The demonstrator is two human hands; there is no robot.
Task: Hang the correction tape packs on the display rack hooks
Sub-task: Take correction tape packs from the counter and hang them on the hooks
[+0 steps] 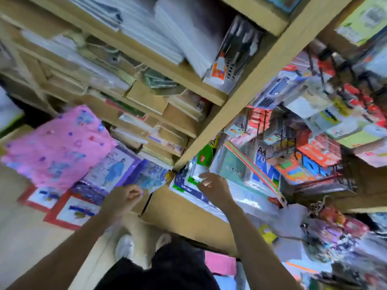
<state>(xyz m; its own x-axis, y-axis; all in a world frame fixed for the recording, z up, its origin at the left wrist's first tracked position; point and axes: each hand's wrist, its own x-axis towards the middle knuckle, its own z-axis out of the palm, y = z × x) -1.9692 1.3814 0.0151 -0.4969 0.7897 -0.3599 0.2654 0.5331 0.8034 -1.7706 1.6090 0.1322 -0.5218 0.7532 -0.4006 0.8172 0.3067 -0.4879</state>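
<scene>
Item 1, pack [185, 184]: white, green and blue, lying flat on top of a pile at the foot of the post [261, 84], low in the view. I take it for a correction tape pack, though the print is too blurred to read. It is not yet on any hook.

Item 2, right hand [213, 186]: fingers curled over the pack's near edge, grasping it as far as the blur lets me judge. I'd say this grip serves to lift the pack off the pile.

Item 3, left hand [125, 195]: clenched, just left of the pile and clear of it. I see nothing in it. I judge it is idle, kept out of the right hand's way.

Item 4, rack [326, 53]: up and to the right of the pack, well apart from it. Its dark hooks are crowded with hanging red and yellow packets. I cannot make out a free hook.

Item 5, zip bag [251, 164] and A4 ream [261, 162]: right beside the pack, between it and the rack. The lift must clear them.

Item 6, carton [188, 214]: bears the pile.

Item 7, pink sheet [58, 143]: far left, with purple packets below it, out of the way.

Item 8, glue bottle [218, 70]: on an upper shelf left of the post, beside white paper stacks.
</scene>
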